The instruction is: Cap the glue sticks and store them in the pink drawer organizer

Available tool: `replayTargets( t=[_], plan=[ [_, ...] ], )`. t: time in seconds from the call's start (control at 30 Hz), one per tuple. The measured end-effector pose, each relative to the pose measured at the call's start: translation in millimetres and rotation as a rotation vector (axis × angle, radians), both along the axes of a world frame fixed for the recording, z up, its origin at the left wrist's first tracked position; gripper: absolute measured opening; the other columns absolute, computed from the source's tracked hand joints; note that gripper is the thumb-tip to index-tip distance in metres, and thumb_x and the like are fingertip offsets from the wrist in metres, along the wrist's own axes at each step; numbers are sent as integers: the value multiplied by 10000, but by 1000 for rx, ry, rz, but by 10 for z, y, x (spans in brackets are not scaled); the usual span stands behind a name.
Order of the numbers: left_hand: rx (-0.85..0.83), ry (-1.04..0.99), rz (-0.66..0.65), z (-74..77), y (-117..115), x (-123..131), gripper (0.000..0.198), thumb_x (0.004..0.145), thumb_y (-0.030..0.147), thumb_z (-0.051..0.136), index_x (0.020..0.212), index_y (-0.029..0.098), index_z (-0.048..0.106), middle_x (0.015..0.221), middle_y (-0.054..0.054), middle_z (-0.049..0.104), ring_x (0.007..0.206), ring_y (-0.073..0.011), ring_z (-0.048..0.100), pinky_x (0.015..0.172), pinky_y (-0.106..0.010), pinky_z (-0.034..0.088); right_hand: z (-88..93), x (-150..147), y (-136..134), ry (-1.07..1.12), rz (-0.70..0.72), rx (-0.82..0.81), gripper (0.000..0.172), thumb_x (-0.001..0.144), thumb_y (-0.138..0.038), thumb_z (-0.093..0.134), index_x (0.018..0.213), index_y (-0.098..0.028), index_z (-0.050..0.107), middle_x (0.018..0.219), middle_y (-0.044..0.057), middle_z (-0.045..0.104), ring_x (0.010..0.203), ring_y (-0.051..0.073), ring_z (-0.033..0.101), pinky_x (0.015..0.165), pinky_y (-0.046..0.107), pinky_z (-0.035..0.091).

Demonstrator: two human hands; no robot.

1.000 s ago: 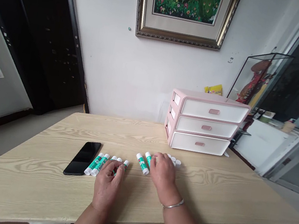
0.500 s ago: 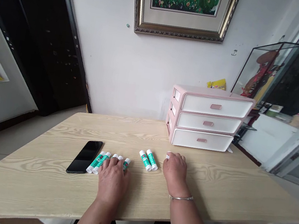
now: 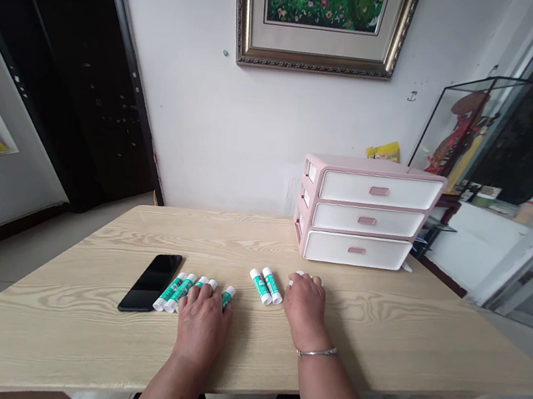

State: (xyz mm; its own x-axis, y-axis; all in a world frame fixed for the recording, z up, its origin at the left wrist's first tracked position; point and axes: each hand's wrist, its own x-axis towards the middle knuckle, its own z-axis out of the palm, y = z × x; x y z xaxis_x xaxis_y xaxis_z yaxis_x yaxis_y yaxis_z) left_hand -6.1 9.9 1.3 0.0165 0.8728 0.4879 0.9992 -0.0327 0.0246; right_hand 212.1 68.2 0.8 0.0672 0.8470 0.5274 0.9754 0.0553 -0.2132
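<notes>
Five green-and-white sticks (image 3: 179, 293) sit left of lower center in my frame, four bunched beside a black phone (image 3: 151, 283), the fifth (image 3: 227, 296) a bit apart. My left hand (image 3: 202, 324) is palm-down over some of them, fingers half curled; can't tell if it's gripping any. Two more sticks (image 3: 260, 287) lie side by side in the lower middle. My right hand (image 3: 305, 305), just right of those, is curled over something white (image 3: 300, 273), mostly hidden, so no clue on the grip. I'd call it partway: sticks in two groups, not all together, white thing in neither.
</notes>
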Motion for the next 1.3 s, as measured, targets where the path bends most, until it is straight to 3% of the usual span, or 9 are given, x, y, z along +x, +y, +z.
replayTargets(
  t=[0.17, 0.3, 0.43, 0.53, 0.77, 0.97, 1.17, 1.3],
  plan=[
    [42, -105, -95, -66, 38, -9, 181, 927, 293, 581, 990, 192, 717, 1042, -129, 695, 1054, -331, 572, 915, -462, 421, 105, -69, -57, 177, 45, 167, 219, 919, -141, 551, 1062, -163, 715, 979, 123, 706, 965, 271, 582, 889, 380, 402],
    [23, -379, -286, -88, 72, -18, 225, 979, 308, 501, 1069, 179, 661, 1049, -131, 699, 1029, -299, 617, 927, -442, 452, 178, -259, -125, 538, 317, 291, 220, 957, -275, 530, 1061, -174, 696, 1062, 126, 709, 983, 250, 617, 890, 376, 473],
    [-116, -707, -409, -50, 53, -17, 297, 1005, 414, 451, 1119, 196, 617, 1050, -101, 700, 947, -253, 647, 820, -371, 490, 140, -436, -156, 939, 574, 96, 302, 938, -434, 592, 1115, -208, 685, 1032, 82, 721, 878, 201, 650, 775, 322, 514],
    [-167, -847, -460, -6, 19, -16, 344, 997, 465, 459, 1131, 186, 609, 1035, -89, 693, 921, -236, 636, 812, -350, 483, 112, -476, -162, 1072, 665, -21, 350, 909, -451, 640, 1143, -195, 683, 1032, 79, 719, 888, 191, 646, 771, 305, 511],
    [-277, -1031, -540, 89, -49, -26, 358, 962, 486, 523, 1144, 192, 616, 974, -64, 687, 883, -228, 619, 796, -333, 481, 120, -476, -186, 1126, 717, -64, 362, 893, -457, 660, 1137, -192, 693, 998, 72, 700, 850, 181, 629, 753, 301, 516],
    [-312, -1078, -553, 85, -54, -65, 352, 963, 478, 522, 1149, 198, 625, 926, -40, 663, 851, -207, 587, 790, -315, 473, 67, -470, -182, 1105, 746, -88, 342, 904, -457, 650, 1126, -201, 700, 991, 70, 693, 842, 179, 624, 757, 308, 519],
    [-336, -1108, -572, 103, -51, -68, 357, 964, 471, 531, 1179, 201, 619, 1025, -55, 679, 939, -218, 598, 844, -320, 473, 77, -484, -211, 1092, 795, -98, 305, 910, -436, 652, 1119, -219, 701, 1065, 74, 700, 889, 186, 647, 766, 309, 529],
    [-366, -1134, -628, 179, -49, -67, 389, 962, 455, 534, 1245, 204, 626, 1131, -72, 685, 1082, -251, 596, 974, -358, 452, 116, -510, -246, 1052, 816, -103, 264, 894, -387, 666, 1085, -212, 713, 985, 60, 714, 854, 177, 662, 726, 291, 529]
  ],
)
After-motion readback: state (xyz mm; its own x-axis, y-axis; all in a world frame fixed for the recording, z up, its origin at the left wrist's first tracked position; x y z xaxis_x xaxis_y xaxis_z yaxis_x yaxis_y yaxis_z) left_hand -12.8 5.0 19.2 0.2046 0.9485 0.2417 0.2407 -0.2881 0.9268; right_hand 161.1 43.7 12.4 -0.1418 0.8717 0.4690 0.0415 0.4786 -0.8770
